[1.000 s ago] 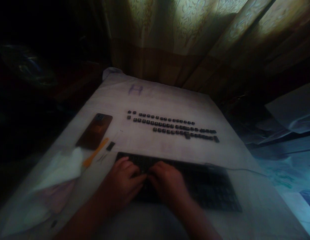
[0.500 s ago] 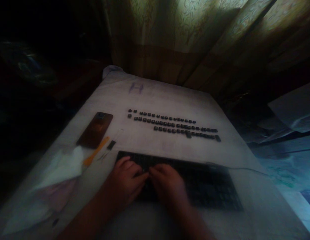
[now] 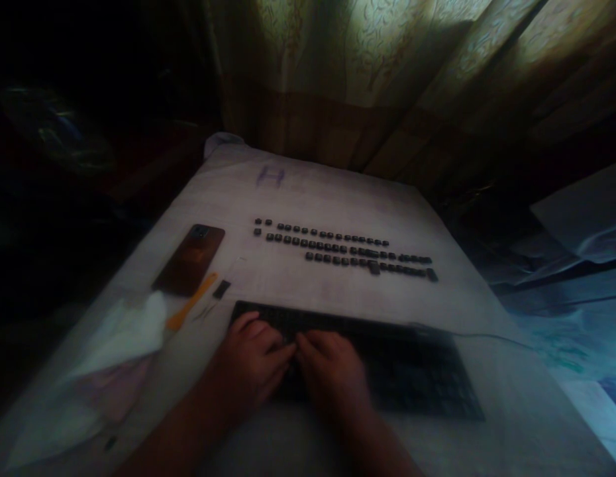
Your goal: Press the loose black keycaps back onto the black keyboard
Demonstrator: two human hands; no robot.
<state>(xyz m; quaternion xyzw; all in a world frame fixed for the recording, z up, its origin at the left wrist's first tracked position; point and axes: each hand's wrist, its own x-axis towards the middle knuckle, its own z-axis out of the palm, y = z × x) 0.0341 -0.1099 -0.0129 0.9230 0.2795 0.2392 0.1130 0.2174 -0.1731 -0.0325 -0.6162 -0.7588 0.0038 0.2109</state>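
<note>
A black keyboard [image 3: 417,364] lies across the near part of the table, its right side dim and blurred. Over its left part, my left hand [image 3: 256,351] rests with curled fingers, thumb and index drawn together and pointing right. My right hand [image 3: 332,364] meets it there, fingers bent and pressed together, the tips almost touching the left ones. Whatever lies between the fingertips is hidden. Beyond the keyboard, several loose black keycaps [image 3: 328,257] lie in three rows.
Left of the keyboard are a brown phone [image 3: 191,258], an orange flat tool [image 3: 193,303], a small black piece [image 3: 221,289] and a crumpled white cloth [image 3: 129,334]. A cable [image 3: 491,336] runs off rightward. Behind the table [image 3: 348,192] hangs a patterned curtain [image 3: 308,86].
Both hands stay at the same spot on the keyboard, with at most a slight shift of the right fingers. The laid-out things have not moved.
</note>
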